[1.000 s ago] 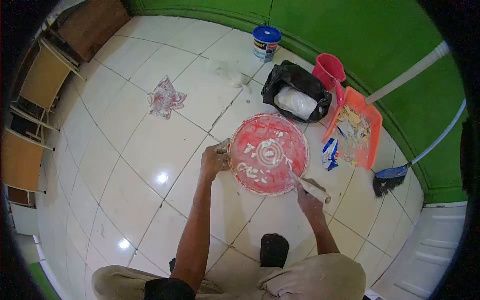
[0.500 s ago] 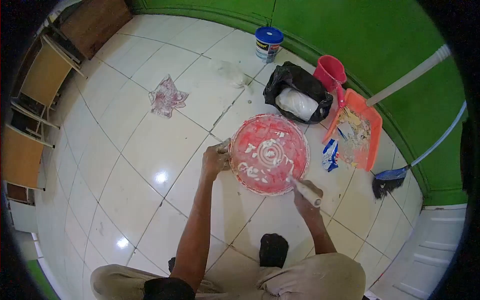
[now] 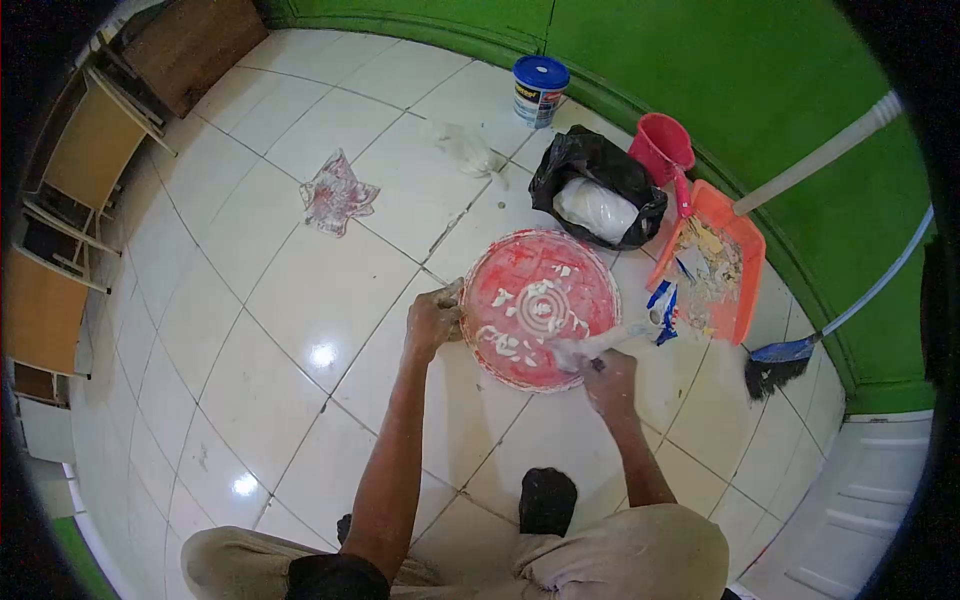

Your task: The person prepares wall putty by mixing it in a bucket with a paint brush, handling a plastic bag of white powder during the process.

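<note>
A round red lid or tray (image 3: 510, 290) with white lumps of paste on it lies between my hands. My left hand (image 3: 436, 318) is closed on its left rim. My right hand (image 3: 610, 380), at the lower right rim, is closed on a pale-handled tool (image 3: 610, 338), whose blurred whitish end is over the lower right of the red surface. Beyond the rim stands a black plastic bag (image 3: 600, 165) with a white bundle inside.
An orange dustpan (image 3: 752, 250) holds debris, with a blue-white packet (image 3: 662, 310) beside it. Behind are a pink dipper (image 3: 662, 142) and a blue-lidded tub (image 3: 540, 90). A brush (image 3: 780, 362) lies right. A crumpled plastic piece (image 3: 338, 195) is at left, chairs (image 3: 95, 140) farther left.
The tool in my right hand has swung round: its handle, which pointed down towards me, now points up and right. My left hand stays on the rim.
</note>
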`<state>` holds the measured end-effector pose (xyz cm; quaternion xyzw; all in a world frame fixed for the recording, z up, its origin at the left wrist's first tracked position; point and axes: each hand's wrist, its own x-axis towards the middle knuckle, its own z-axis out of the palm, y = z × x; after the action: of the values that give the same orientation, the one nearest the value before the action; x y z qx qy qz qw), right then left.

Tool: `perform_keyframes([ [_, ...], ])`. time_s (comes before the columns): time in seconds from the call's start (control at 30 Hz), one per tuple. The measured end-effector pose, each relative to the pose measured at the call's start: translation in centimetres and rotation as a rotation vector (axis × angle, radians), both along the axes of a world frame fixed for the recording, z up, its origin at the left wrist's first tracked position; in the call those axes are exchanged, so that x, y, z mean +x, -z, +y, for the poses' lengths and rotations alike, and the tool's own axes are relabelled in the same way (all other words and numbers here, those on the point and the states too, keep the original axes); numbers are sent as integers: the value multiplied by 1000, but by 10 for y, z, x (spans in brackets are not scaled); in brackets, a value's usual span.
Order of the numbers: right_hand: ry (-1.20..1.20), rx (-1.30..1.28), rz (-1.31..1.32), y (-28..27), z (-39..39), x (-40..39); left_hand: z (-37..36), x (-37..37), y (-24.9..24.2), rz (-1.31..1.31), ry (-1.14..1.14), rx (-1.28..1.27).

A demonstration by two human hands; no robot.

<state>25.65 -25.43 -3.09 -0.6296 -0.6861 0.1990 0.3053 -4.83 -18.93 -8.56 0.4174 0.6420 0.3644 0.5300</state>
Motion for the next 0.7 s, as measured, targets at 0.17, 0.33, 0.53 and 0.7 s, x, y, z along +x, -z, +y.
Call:
perform_keyframes([
  [0.17,-9,37,99,-2,17,-28,3,-3,18,46,21,57],
  [0.33,41,219,-345,-6,35,-17,0,2,4,13,6,35],
  [0.53,-265,311,-390,12,7,-52,-1,-1,11,102,54,100],
  [0.7,-259,481,-11,35,40,-45,-4,10,-11,145,5,34],
])
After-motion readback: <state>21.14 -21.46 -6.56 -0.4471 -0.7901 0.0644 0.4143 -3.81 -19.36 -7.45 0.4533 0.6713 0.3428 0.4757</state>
